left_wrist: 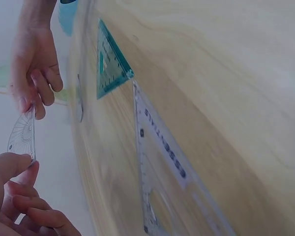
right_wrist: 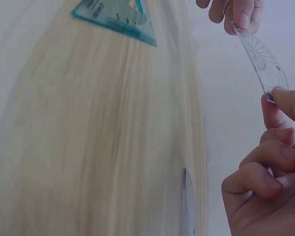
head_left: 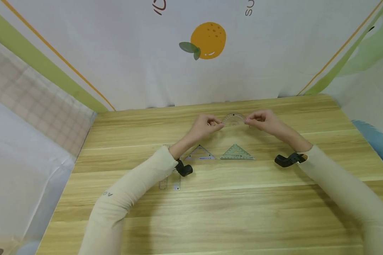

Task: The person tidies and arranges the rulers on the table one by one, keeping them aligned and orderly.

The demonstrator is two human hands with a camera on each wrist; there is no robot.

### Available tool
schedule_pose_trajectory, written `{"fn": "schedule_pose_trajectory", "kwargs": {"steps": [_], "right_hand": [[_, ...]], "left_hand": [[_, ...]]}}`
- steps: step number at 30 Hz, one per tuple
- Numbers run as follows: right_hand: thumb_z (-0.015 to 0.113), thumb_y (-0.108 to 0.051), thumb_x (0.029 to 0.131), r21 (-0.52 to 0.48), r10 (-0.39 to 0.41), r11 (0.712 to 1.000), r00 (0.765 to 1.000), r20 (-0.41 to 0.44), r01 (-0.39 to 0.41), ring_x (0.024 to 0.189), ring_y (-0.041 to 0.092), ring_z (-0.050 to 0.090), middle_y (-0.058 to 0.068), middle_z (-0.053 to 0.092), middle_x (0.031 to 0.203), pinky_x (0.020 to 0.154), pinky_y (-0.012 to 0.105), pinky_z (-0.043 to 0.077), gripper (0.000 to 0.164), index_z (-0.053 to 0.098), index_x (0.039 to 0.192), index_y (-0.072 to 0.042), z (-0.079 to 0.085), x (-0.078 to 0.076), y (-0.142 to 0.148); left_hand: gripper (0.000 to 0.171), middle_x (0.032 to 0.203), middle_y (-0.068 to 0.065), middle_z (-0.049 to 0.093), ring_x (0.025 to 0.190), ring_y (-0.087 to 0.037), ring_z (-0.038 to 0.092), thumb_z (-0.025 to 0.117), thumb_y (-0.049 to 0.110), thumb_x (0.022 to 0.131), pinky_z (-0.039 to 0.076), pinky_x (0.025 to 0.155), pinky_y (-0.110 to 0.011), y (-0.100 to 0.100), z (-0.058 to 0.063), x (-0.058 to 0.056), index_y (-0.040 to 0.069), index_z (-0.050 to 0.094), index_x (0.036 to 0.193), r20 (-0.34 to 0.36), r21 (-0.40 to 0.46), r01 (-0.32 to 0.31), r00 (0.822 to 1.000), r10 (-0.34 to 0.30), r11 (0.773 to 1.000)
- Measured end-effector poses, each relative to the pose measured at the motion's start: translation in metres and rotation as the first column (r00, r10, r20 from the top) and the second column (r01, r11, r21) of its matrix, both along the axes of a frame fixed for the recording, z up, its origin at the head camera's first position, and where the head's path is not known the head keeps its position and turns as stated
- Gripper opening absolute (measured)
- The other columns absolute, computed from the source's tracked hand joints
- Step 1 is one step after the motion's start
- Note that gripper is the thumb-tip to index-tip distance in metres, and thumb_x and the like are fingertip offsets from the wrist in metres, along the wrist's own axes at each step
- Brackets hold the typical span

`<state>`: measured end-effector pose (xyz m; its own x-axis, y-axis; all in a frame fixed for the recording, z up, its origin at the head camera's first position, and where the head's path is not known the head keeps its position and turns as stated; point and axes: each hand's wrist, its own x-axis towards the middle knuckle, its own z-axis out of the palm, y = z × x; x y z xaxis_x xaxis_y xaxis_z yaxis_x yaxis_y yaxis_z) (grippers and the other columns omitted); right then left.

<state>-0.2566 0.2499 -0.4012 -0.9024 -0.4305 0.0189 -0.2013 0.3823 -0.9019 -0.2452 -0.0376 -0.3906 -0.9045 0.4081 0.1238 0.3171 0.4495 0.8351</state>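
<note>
Between the two hands, above the far part of the table, a clear half-round protractor (head_left: pixel 233 119) is held up. My left hand (head_left: pixel 207 124) pinches its left corner between thumb and forefinger. The right corner is pinched the same way by my right hand (head_left: pixel 264 121). Nearer on the table lie a clear set square (head_left: pixel 200 157) with a pale purple edge and a green set square (head_left: pixel 237 156), side by side. In the right wrist view, a thin clear piece (right_wrist: pixel 188 206) lies on the table below the hands; its kind cannot be made out.
Clear rulers (head_left: pixel 177 183) lie at the left, partly hidden under the left forearm. Black wrist cameras (head_left: pixel 286 160) hang below both sleeves. The wooden table (head_left: pixel 229 219) ends at the back against a white cloth (head_left: pixel 140 71) with a printed orange.
</note>
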Motion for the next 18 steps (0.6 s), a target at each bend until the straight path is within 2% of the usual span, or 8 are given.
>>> {"fn": "schedule_pose_trajectory", "kwargs": {"steps": [6,12,18], "right_hand": [[0.063,-0.021,0.104,-0.002,0.003,1.000,1.000,0.003,-0.003,0.099,0.024,0.060,0.013,0.066,0.115,0.080,0.035,0.050,0.026,0.073,0.114,0.001,0.000,0.004,0.010],[0.063,-0.020,0.104,-0.029,0.015,0.999,1.000,0.000,-0.015,0.089,0.021,0.055,0.015,0.066,0.111,0.071,0.033,0.046,0.025,0.072,0.114,0.002,0.000,0.006,0.021],[0.062,-0.017,0.104,-0.032,0.037,0.999,0.999,-0.002,-0.037,0.079,0.016,0.048,0.009,0.063,0.103,0.066,0.031,0.043,0.024,0.070,0.110,0.005,0.002,0.008,0.030]], "left_hand": [[0.015,0.071,-0.003,0.059,0.059,-0.011,0.041,0.073,0.015,0.097,0.034,0.058,-0.024,0.008,-0.001,0.001,0.001,0.077,0.101,-0.003,0.001,0.020,1.000,-0.020,1.000],[0.016,0.072,-0.003,0.058,0.058,-0.011,0.040,0.072,0.016,0.098,0.033,0.056,-0.024,0.016,-0.002,0.002,0.001,0.077,0.101,-0.010,0.016,0.046,0.999,-0.046,0.999],[0.015,0.071,-0.003,0.056,0.057,-0.011,0.039,0.072,0.016,0.097,0.033,0.058,-0.024,0.024,-0.004,0.003,0.002,0.077,0.100,-0.008,0.012,0.056,0.998,-0.056,0.998]]}}
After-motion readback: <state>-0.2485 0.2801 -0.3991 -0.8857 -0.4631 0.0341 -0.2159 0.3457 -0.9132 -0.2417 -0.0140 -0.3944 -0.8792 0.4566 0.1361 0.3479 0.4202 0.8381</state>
